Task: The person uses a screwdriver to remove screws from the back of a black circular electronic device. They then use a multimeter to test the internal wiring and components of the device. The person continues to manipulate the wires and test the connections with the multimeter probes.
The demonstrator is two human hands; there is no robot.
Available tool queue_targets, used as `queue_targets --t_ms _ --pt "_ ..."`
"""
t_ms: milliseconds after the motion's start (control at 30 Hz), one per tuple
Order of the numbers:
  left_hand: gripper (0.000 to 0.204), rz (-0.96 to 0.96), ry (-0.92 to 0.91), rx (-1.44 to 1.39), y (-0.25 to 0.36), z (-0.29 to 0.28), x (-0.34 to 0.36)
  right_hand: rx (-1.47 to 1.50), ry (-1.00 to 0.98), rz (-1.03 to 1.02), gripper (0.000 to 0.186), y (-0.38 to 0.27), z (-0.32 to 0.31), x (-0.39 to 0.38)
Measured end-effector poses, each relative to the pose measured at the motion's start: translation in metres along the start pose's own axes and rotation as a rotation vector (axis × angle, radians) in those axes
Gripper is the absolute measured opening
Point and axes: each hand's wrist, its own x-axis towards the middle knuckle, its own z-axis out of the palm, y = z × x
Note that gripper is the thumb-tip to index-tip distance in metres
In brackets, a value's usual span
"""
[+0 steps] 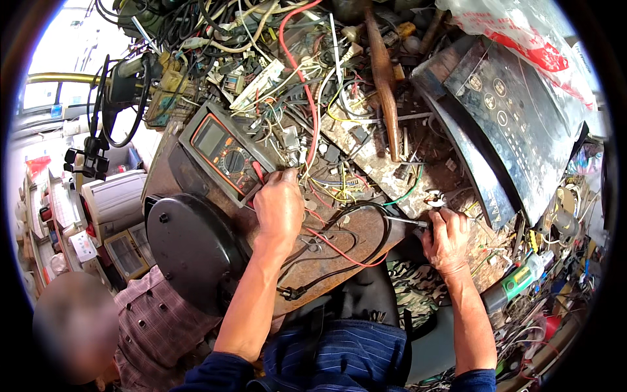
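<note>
My left hand (279, 206) is closed at the lower right corner of a multimeter (225, 153) with an orange-edged face, set in a grey case. A red test probe (258, 172) lies right beside its knuckles; what the fingers pinch is hidden. Farther right, my right hand (447, 238) has its fingers curled over the board's edge. A thin metal rod (410, 222) with a dark end reaches its thumb and fingertips, and I cannot make out what is gripped. Between the hands, a red lead (343, 258) and a black cable (307, 285) loop across the brown tabletop (356, 238).
Tangled wires and small parts heap up behind. A wooden-handled tool (384, 85) lies among them. Dark glass-like panels (516, 124) stand at the right, a green tool (519, 281) below them. A round black cover (189, 238) sits left. A person in a checked garment (160, 317) is at lower left.
</note>
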Motion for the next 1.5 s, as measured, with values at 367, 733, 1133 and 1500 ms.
queue_targets --t_ms 367,733,1133,1500 --pt "0.021 0.007 -0.062 -0.092 -0.002 -0.001 0.004 0.021 0.009 0.005 0.052 -0.001 -0.001 0.002" --pt "0.017 0.032 -0.064 -0.097 0.001 -0.002 0.006 0.021 0.001 0.006 0.052 -0.001 -0.001 0.002" --pt "0.015 0.08 -0.076 -0.125 0.0 0.003 0.012 0.029 0.013 -0.004 0.052 0.0 -0.003 0.002" --pt "0.014 -0.152 -0.032 -0.442 0.012 -0.058 -0.035 -0.025 0.013 -0.01 0.046 0.003 0.006 -0.003"
